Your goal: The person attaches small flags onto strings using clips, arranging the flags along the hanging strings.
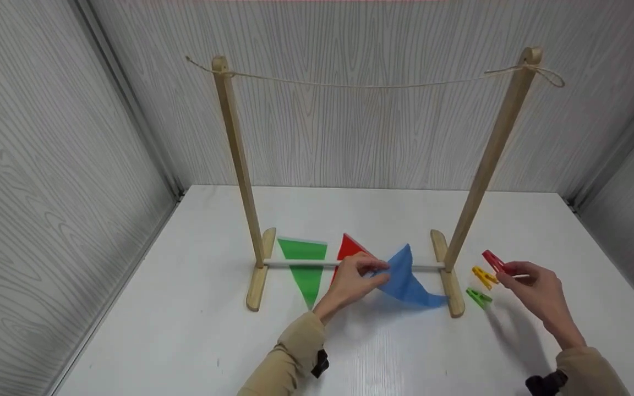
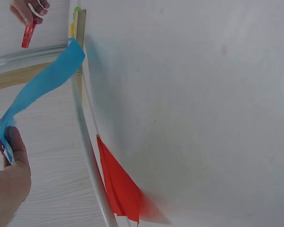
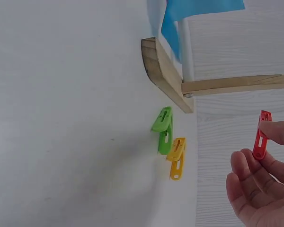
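My left hand (image 1: 353, 279) pinches a blue triangular cloth flag (image 1: 403, 280) by one edge, in front of the wooden stand's lower bar; the rest of the flag droops to the right. Over at the right, my right hand (image 1: 537, 289) holds a red clothespin (image 3: 261, 135) between thumb and fingers. Below that hand, a yellow clothespin (image 3: 177, 158) and a green clothespin (image 3: 164, 130) lie on the table. A red flag (image 2: 119, 182) lies under the bar, partly hidden by my left hand in the head view. Left of it lies a green flag (image 1: 305, 269).
The stand has a left post (image 1: 238, 165) and a right post (image 1: 493, 159) on wooden feet, joined low down by a white bar (image 1: 300, 263). A string (image 1: 350, 86) sags slightly between the post tops, with a loop at the right. Wood-grain panels surround the white table (image 1: 185, 308).
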Available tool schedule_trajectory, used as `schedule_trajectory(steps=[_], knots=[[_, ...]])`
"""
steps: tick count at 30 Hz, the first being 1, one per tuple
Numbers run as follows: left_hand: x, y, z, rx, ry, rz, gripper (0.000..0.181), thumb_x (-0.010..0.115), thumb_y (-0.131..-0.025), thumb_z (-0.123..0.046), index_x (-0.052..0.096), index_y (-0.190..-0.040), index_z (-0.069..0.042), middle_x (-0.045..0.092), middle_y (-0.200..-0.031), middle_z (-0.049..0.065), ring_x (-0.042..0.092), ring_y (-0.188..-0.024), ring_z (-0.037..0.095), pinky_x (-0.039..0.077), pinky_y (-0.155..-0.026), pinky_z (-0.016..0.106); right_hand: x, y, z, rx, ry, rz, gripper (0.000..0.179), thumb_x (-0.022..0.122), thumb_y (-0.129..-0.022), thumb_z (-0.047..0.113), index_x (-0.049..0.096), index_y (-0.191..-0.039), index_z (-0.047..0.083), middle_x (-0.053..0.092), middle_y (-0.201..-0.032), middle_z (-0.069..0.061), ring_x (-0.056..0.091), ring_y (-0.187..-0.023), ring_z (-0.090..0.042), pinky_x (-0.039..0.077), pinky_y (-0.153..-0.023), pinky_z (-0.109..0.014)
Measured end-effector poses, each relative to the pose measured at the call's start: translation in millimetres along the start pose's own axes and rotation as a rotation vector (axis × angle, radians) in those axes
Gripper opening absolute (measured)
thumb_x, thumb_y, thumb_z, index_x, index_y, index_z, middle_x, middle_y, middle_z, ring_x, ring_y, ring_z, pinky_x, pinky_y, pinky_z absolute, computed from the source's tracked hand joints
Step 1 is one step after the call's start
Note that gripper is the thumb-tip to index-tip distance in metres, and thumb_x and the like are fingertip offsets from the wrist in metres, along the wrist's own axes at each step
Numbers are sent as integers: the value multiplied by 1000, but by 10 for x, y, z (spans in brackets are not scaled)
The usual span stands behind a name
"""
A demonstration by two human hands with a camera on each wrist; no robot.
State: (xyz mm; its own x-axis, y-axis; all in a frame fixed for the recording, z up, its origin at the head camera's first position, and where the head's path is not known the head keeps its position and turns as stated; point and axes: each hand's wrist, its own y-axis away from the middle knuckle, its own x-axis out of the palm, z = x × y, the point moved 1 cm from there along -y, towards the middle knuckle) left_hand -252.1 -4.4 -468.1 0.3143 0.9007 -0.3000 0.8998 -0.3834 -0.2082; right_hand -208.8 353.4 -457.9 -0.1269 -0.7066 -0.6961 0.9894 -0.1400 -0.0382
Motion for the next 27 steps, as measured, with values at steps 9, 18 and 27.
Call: schedule_trajectory(steps=[9, 18, 27], knots=[[-71, -71, -203, 30, -14, -90, 23, 64, -94, -2, 73, -115, -6, 67, -108, 12, 62, -97, 16, 56, -102, 37, -213, -28, 254, -97, -57, -61, 48, 66, -98, 34, 61, -129, -3, 67, -106, 1, 59, -81, 10, 49, -70, -11], [-169, -144, -335, -21, 147, -159, 33, 71, -89, -6, 67, -122, -3, 65, -115, 16, 70, -92, 20, 61, -87, 32, -361, -82, 464, -232, -254, -133, 34, 67, -97, 18, 63, -124, -2, 65, -93, 25, 65, -80, 5, 49, -74, -9], [-280, -208, -505, -38, 304, -232, 31, 72, -90, -7, 67, -120, 2, 70, -116, 20, 69, -95, 18, 59, -92, 31, -464, -129, 716, -357, -629, -110, 27, 65, -97, 8, 65, -122, -3, 71, -99, 8, 69, -81, -3, 51, -86, -6]])
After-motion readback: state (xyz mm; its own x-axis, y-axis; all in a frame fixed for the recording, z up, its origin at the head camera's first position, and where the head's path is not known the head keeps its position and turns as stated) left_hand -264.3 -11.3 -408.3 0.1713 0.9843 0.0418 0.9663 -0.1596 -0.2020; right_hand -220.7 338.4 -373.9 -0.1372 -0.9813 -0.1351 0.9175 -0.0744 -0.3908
